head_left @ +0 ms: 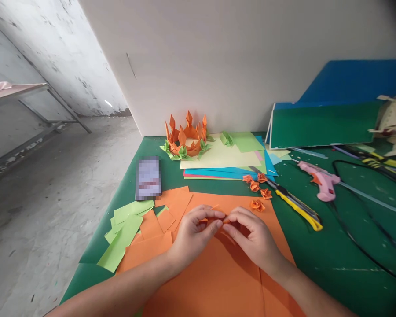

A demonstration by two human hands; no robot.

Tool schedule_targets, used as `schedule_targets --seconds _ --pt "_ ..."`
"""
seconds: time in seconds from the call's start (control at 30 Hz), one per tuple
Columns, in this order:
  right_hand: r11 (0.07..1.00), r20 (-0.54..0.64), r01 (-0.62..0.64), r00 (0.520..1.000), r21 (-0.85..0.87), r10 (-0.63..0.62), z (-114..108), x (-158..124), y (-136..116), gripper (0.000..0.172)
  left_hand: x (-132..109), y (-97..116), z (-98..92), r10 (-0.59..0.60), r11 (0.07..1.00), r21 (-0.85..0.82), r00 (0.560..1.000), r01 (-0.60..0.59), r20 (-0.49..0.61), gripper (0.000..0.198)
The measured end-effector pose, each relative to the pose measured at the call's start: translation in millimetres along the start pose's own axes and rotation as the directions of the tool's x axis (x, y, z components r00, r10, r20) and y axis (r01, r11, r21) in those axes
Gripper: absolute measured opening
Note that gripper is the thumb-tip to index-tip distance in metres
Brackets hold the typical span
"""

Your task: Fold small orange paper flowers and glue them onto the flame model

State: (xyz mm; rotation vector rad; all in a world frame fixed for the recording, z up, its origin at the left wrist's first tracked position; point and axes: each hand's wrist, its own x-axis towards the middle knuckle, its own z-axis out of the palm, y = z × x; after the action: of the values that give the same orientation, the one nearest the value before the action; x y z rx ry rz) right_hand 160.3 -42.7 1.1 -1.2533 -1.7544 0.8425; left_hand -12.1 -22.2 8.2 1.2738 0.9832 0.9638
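Observation:
My left hand [194,233] and my right hand [251,233] meet above a large orange paper sheet [211,273]. Both pinch a small piece of orange paper [219,208], mostly hidden behind the fingers. Just beyond my right hand lie several small folded orange paper flowers [257,205]. An orange folded-paper crown [186,136] with green paper leaves around its base stands at the back of the table. Left of my left hand, cut orange paper pieces [152,224] and green paper strips [122,242] overlap one another.
A phone [148,178] lies at the left. Coloured paper sheets [218,156] are stacked behind. On the right are a yellow utility knife [297,207], a pink glue gun [321,178] with a black cord, and pliers [379,165]. A green board [323,125] leans at the back.

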Motion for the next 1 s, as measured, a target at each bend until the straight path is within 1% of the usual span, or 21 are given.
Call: schedule_targets --seconds 0.27,0.4,0.53,0.6,0.77,1.0 --pt "0.997 -0.024 -0.071 0.997 0.04 0.072 -0.4 0.3 -1.4 0.018 0.0 -0.4 0.1 0.006 1.0 0.022 1.0 -0.006 -0.026 0.009" --pt "0.986 -0.034 -0.109 0.993 0.129 0.114 -0.2 1.7 -3.2 0.023 -0.7 1.7 0.7 -0.009 1.0 0.011 1.0 0.01 -0.021 0.01" --pt "0.926 0.016 -0.218 0.974 0.307 0.224 0.2 3.0 -3.4 0.022 -0.9 2.9 0.3 -0.032 0.999 -0.011 0.999 0.032 -0.006 0.012" --pt "0.896 0.046 -0.262 0.963 0.359 0.264 -1.1 3.9 -3.9 0.024 -0.6 3.8 -0.1 -0.047 0.999 -0.018 0.999 0.047 0.005 0.014" --pt "0.858 0.169 -0.342 0.939 0.384 0.299 -6.7 7.0 -5.7 0.028 1.1 5.9 -0.3 -0.083 0.996 -0.02 0.997 0.083 -0.004 0.016" --pt "0.837 0.188 -0.389 0.921 0.385 0.342 -7.7 8.0 -4.9 0.035 3.7 4.9 0.9 -0.174 0.982 -0.083 0.984 0.171 -0.034 0.024"
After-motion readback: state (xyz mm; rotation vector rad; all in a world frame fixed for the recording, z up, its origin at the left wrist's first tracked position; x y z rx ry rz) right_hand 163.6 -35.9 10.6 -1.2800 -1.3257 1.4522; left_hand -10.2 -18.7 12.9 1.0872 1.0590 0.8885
